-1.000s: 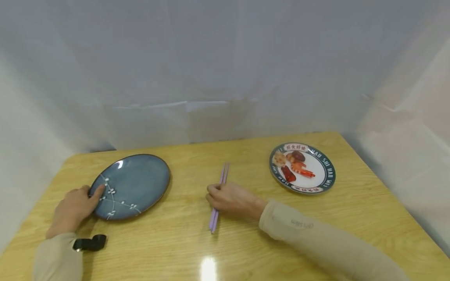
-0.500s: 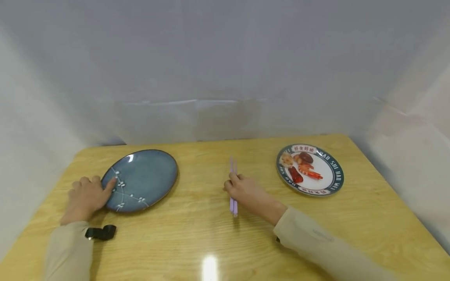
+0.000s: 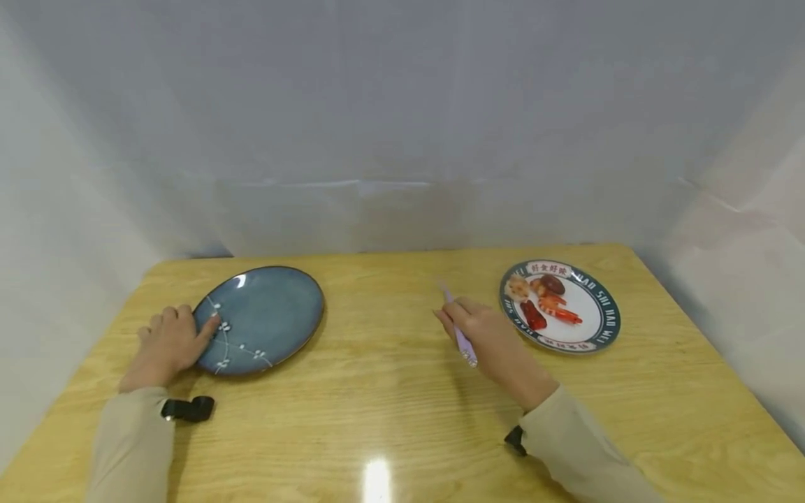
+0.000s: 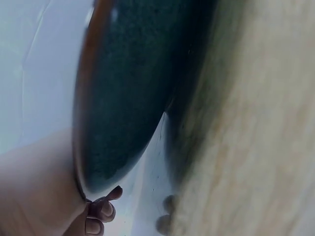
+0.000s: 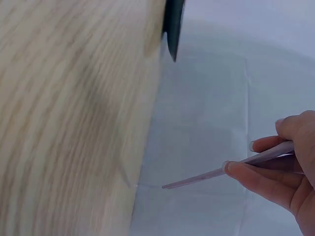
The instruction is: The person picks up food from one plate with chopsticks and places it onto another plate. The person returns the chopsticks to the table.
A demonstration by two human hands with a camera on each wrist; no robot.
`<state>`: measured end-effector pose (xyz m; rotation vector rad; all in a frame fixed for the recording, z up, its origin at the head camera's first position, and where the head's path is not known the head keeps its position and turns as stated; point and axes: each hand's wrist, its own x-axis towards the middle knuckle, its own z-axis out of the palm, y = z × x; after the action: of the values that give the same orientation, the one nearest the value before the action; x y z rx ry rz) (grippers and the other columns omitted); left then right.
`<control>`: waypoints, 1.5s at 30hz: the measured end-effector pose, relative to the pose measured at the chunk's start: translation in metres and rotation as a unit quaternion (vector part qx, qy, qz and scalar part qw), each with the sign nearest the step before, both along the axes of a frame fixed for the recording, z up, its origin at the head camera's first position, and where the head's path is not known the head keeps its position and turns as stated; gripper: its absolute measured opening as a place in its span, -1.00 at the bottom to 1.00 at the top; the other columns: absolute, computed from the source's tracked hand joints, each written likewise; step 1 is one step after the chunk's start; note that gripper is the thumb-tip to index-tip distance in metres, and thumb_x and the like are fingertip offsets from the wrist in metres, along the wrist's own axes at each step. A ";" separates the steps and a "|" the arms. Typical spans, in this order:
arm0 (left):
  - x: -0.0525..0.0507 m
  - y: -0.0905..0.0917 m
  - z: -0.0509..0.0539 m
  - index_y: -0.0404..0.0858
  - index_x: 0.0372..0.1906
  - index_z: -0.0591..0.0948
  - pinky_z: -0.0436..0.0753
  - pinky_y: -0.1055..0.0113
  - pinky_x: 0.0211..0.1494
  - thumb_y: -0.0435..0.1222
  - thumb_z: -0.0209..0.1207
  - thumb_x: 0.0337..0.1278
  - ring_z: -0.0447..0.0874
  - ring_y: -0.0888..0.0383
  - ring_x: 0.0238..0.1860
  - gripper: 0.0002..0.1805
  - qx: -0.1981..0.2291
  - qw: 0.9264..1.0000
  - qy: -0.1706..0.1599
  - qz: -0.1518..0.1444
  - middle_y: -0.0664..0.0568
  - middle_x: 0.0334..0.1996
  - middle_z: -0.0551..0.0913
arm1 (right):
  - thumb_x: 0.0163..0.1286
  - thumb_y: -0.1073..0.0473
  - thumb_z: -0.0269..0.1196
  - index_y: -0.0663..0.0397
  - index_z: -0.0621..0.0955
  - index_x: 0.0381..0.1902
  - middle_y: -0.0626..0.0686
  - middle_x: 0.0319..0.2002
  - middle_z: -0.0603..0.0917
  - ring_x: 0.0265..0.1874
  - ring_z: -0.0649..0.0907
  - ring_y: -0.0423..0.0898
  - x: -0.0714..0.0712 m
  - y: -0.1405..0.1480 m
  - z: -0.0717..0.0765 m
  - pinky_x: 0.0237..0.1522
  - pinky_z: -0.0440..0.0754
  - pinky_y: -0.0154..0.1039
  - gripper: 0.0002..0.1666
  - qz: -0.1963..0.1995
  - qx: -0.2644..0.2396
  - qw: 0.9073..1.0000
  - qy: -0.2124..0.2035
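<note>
My left hand (image 3: 170, 342) holds the left rim of a blue oval plate (image 3: 277, 307) with white blossoms. Its thumb lies over the rim, and in the left wrist view its fingertips (image 4: 101, 211) show curled at the plate's edge. My right hand (image 3: 493, 342) grips a pair of lilac chopsticks (image 3: 465, 344) above the table; their thin tips point away from me. The right wrist view has the chopsticks (image 5: 206, 174) lying close together between thumb and fingers. Right of that hand sits a round plate (image 3: 588, 307) with a dark green lettered rim, bearing a shrimp (image 3: 556, 307) and other food pieces.
Both plates are on a light wooden table (image 3: 377, 391). A pale sheet (image 3: 377, 140) hangs behind the table and along its sides. Black straps (image 3: 189, 409) with small devices are around the wrists.
The right hand has lifted the chopsticks off the table and carried them rightward, closer to the food plate. The left hand keeps its place at the blue plate; the head view has shifted slightly.
</note>
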<state>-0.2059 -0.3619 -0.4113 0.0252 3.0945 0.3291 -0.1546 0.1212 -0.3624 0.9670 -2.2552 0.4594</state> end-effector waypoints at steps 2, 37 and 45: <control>0.001 0.000 0.000 -0.74 -0.02 0.24 0.17 -0.30 -0.11 0.15 -0.32 0.45 0.21 -0.53 -0.09 -0.15 -0.005 1.000 0.003 -0.001 -0.63 -0.15 0.25 | 0.58 -0.07 -0.20 0.26 0.62 -0.32 0.12 -0.45 0.67 -0.54 0.69 -0.03 0.002 0.005 0.003 -0.53 0.61 -0.23 -0.38 -0.007 -0.013 1.000 -0.003; 0.000 0.001 -0.002 -0.72 -0.15 0.26 0.16 -0.23 -0.14 0.14 -0.35 0.46 0.17 -0.45 -0.17 -0.18 0.010 1.000 0.007 0.001 -0.60 -0.21 0.28 | 0.44 0.01 0.17 0.26 0.64 -0.45 0.11 -0.58 0.69 -0.68 0.63 -0.06 -0.001 0.096 0.046 -0.56 0.51 -0.30 -0.58 -0.185 -0.216 0.934 -0.218; -0.001 0.001 -0.003 -0.70 -0.15 0.27 0.12 -0.19 -0.16 0.14 -0.35 0.46 0.18 -0.41 -0.20 -0.18 0.019 1.000 0.005 0.001 -0.60 -0.20 0.32 | 0.45 -0.03 0.14 0.34 0.64 -0.42 0.22 -0.52 0.70 -0.64 0.64 -0.23 -0.006 0.106 0.049 -0.63 0.53 -0.36 -0.50 -0.226 -0.234 0.911 -0.254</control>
<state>-0.2065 -0.3614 -0.4141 0.0234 3.0981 0.3884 -0.1602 0.2269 -0.3132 0.0640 -2.5294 1.0668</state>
